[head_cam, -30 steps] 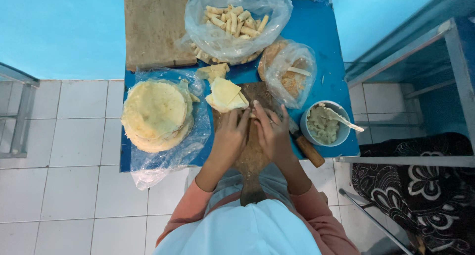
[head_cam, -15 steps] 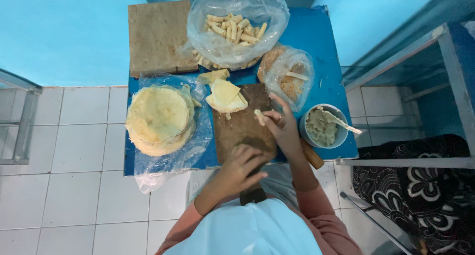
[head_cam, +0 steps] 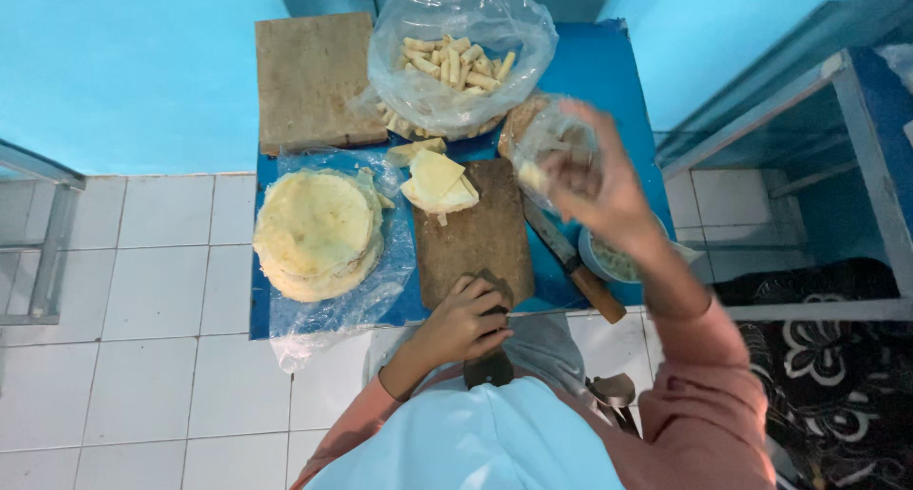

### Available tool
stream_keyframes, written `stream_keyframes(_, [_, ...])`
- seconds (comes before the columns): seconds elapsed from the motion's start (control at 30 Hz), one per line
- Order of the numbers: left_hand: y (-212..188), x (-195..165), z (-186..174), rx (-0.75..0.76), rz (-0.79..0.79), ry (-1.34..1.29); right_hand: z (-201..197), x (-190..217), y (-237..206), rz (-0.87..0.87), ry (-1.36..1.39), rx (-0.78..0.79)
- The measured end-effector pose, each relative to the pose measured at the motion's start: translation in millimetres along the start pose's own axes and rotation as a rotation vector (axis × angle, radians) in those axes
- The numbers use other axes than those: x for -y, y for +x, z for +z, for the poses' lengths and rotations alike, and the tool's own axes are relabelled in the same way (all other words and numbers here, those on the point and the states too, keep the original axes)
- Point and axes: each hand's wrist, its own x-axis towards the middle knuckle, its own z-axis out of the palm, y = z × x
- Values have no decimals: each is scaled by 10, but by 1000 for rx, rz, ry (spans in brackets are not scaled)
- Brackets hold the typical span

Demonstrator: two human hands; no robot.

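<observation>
The person stands over a small blue surface (head_cam: 609, 81) set against a turquoise wall, both hands well apart. The left hand (head_cam: 466, 321) rests curled on the near edge of the dark wooden cutting board (head_cam: 475, 243), its fingers folded over the board's lip and gripping it. The right hand (head_cam: 594, 181) is lifted above the right side of the surface and blurred; it seems to pinch a small pale roll (head_cam: 533, 176) between thumb and fingertips, though the blur makes it hard to be sure how tightly. Just behind that hand lies a small clear bag (head_cam: 542, 133) with brownish contents. At the far end of the cutting board sits a little pile of folded pale wrappers (head_cam: 437, 181). A knife (head_cam: 575, 266) with a wooden handle lies just beside the board's right edge, and a bowl (head_cam: 609, 257) of pale filling shows partly under the raised wrist. To the left, a stack of round thin wrappers (head_cam: 317, 228) rests on a sheet of clear plastic (head_cam: 328, 328) that hangs over the surface's near edge. At the back stand a second, lighter wooden board (head_cam: 309, 81) and a large clear bag (head_cam: 456, 57) full of finished rolls. White floor tiles (head_cam: 152, 262) lie below on the left.
</observation>
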Motion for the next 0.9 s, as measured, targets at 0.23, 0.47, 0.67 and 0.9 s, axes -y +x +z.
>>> stream_keyframes(0.23, [6, -20, 25, -37, -29, -9, 185, 108, 960, -514, -606, -90])
stream_keyframes(0.47, [-4, -25, 44, -38, -33, -12, 855, -101, 627, -728, -1008, 151])
stream_keyframes(0.67, [21, -30, 43, -54, -31, -10, 978, -338, 421, -681, -858, 211])
stream_keyframes(0.9, [45, -62, 33, -65, -113, -58, 1091, -750, 533, -741, -1066, 283])
